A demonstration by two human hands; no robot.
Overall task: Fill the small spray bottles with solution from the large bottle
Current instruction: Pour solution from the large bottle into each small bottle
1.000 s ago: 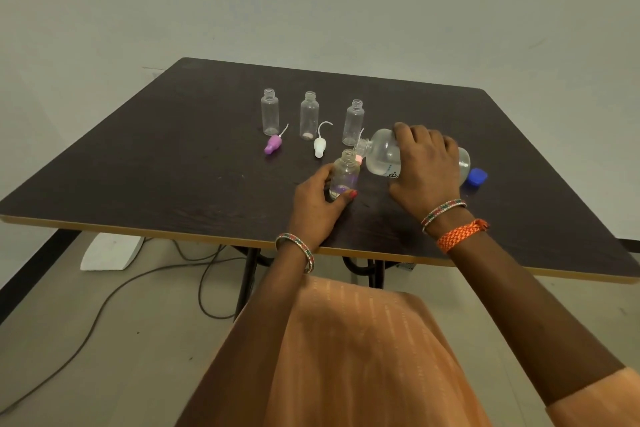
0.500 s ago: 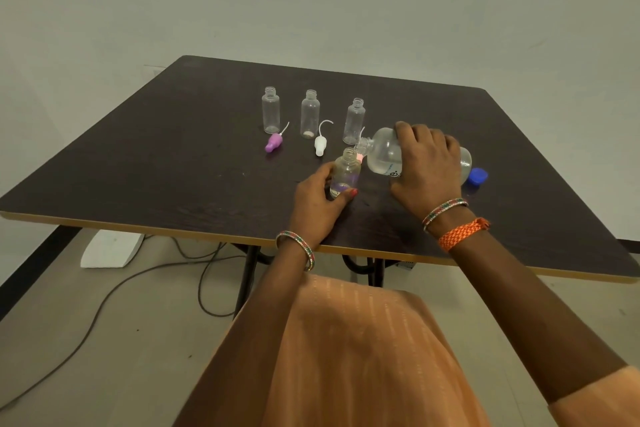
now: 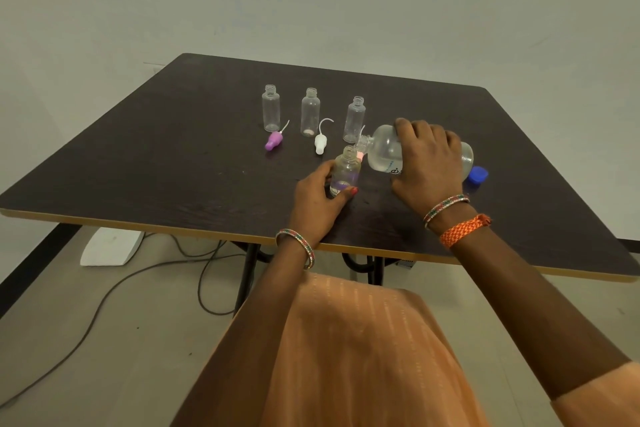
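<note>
Dark wood-grain table (image 3: 156, 163), left hand (image 3: 318, 198) gripping a small clear plastic bottle (image 3: 344, 172) upright, right hand (image 3: 427, 166) clasped over a large rounded clear bottle (image 3: 384, 152) tipped sideways — neck at the small bottle's mouth, three open clear bottles (image 3: 310, 111) behind, blue cap (image 3: 478, 174) just right.

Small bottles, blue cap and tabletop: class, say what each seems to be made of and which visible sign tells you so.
Small bottles: probably clear plastic; the table shows through their thin walls, though glass cannot be ruled out.
Blue cap: looks like moulded plastic, opaque, evenly coloured, with a slight sheen.
Tabletop: seemingly dark wood-grain laminate over board; faint grain streaks and a lighter tan band along its edge.
</note>
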